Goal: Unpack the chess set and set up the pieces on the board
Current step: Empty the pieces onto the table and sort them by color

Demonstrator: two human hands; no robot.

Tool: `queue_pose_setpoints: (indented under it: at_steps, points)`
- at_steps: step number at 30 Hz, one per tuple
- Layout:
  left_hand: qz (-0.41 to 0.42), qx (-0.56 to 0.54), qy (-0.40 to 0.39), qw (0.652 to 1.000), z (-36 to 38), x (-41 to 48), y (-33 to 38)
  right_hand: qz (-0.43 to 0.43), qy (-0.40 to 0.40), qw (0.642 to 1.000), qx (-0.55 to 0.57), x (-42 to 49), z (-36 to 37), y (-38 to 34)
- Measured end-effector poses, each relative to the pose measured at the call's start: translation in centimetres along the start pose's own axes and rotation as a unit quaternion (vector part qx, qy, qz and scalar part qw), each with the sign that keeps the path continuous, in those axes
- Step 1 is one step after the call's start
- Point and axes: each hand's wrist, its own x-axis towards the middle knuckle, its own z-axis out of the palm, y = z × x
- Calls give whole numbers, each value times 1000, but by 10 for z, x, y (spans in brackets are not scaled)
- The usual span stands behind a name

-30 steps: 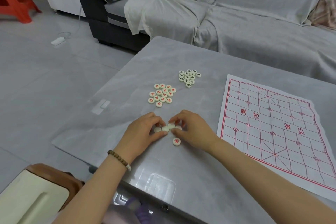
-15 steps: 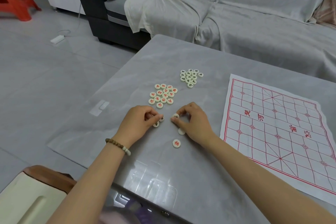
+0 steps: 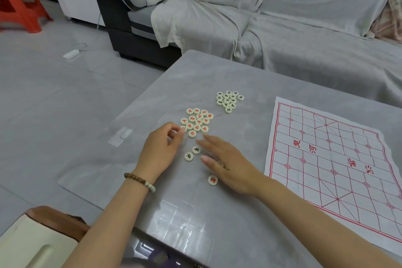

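A paper chess board (image 3: 339, 159) with red lines lies flat on the right of the grey table (image 3: 217, 72). Cream discs with red characters form a cluster (image 3: 198, 121); a black-character cluster (image 3: 228, 100) sits further back. My left hand (image 3: 162, 146) has curled fingers and pinches a piece at the near-left edge of the red cluster. My right hand (image 3: 228, 162) hovers with straight fingers and holds nothing. Two black-character pieces (image 3: 192, 153) lie between my hands. One red-character piece (image 3: 212, 180) lies by my right wrist.
A sofa under a grey cover (image 3: 282, 28) runs along the table's far side. A red plastic stool (image 3: 17, 0) stands at the far left on the tiled floor, where a white adapter (image 3: 70, 54) also lies. A cream and brown box (image 3: 37, 241) sits at the bottom left.
My hands have parted from the small heap in front. The left hand moved up to the red cluster with a piece; the right hand opened, leaving two black-character pieces face up.
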Motion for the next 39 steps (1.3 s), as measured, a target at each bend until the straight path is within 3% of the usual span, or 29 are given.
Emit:
queue_pose_setpoints:
  at_steps: [4, 9, 17, 23, 25, 27, 29, 32, 35, 37, 39]
  points:
    - [1, 0, 28, 1000, -6, -5, 0, -11, -117, 988, -105, 3, 6, -18]
    - [36, 74, 26, 996, -6, -12, 7, 32, -155, 980, -119, 4, -6, -5]
    - [90, 79, -10, 993, 5, -5, 11, 134, -72, 975, -164, 36, -33, 67]
    - [112, 86, 15, 990, 6, -3, 9, 163, -27, 974, -153, 79, -39, 83]
    - [109, 60, -10, 992, 5, -3, 7, 120, 9, 975, -186, 76, -42, 80]
    - [105, 4, -53, 993, 2, -7, 10, 37, 93, 975, -198, 61, -41, 67]
    - [93, -47, -109, 988, -1, -14, 16, -12, 147, 985, -91, 38, -35, 48]
    - [96, -41, -214, 971, 2, -34, 22, -17, 58, 994, 89, -3, -28, 30]
    - [120, 10, -243, 962, 9, -49, 20, -29, -36, 998, 43, -28, -23, 30]
    - [141, 45, -222, 964, 15, -52, 17, -34, -4, 999, -13, -30, -19, 34]
    - [141, 48, -198, 969, 19, -52, 16, -21, 55, 998, 2, -28, -15, 36]
